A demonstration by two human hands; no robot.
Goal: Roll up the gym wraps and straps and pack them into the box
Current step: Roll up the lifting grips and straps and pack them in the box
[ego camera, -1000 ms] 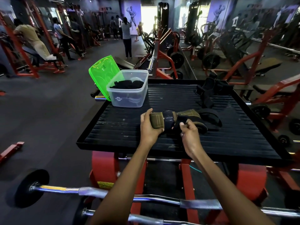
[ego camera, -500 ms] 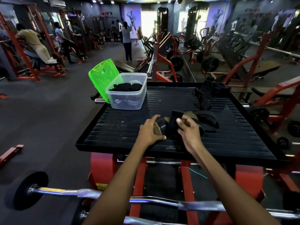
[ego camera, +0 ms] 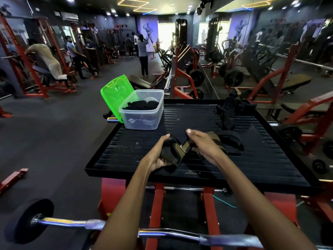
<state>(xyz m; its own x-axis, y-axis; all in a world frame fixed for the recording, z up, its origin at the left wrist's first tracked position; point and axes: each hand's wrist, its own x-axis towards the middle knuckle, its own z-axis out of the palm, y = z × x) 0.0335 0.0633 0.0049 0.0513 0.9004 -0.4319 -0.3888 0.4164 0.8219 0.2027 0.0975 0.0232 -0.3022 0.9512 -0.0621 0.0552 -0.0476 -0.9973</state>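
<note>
An olive and black strap (ego camera: 175, 150) lies partly folded near the front of the black ribbed platform (ego camera: 252, 159). My left hand (ego camera: 158, 156) grips its rolled end from below. My right hand (ego camera: 203, 143) pinches the black band just to the right, thumb up. The strap's black loop (ego camera: 232, 143) trails off to the right on the platform. A clear plastic box (ego camera: 143, 112) stands at the platform's back left corner with black wraps (ego camera: 142, 105) inside. More black straps (ego camera: 228, 110) lie in a heap at the back right.
A green lid (ego camera: 115, 94) leans against the box's left side. A barbell (ego camera: 126, 230) with a black plate runs across below my arms. Red machine frames stand around, and several people are at the far left and back.
My left hand has turned under the rolled end and pulled it toward me. My right hand has moved up along the band, and the strap now bends between both hands.
</note>
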